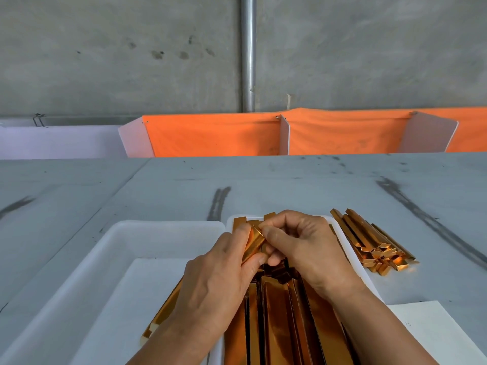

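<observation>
**Folding Copper-Gold Strips: Small Pile Done, Full Tray to Go**

From the head camera: pinching with both hands, above the far end of a narrow white plastic tray (369, 279) near the near edge of the grey desk (290, 185). Held between them, tilted over the tray's contents, a short shiny copper-gold foil-card strip (254, 245). Left hand (221, 270): grip narrow, thumb and fingertips closed on the strip's left side. Right hand (303, 243): grip narrow too, fingertips pinching the strip's upper end, other fingers curled underneath.

Judging progress: early to middle. Done, by the look of it: a loose pile of folded copper-gold channel pieces (374, 243) on the bare desk, just beside the tray's right rim. Yet to do: a dense stack of long flat copper-gold strips (279, 320) filling the tray under both wrists, far more than in the pile. Just beside that tray on the left, a wider white plastic tray (79, 272) holding a white sheet (147, 299) and a single copper-gold strip (163, 314), partly hidden under the left forearm.

Toward the near right corner, a white paper sheet (427, 327) with a faint mark, too small to read. No brand, label or legible writing anywhere. Beyond the far edge, orange cloth (210, 135) between white dividers, and a grey metal pipe (247, 54) on a concrete wall.
</observation>
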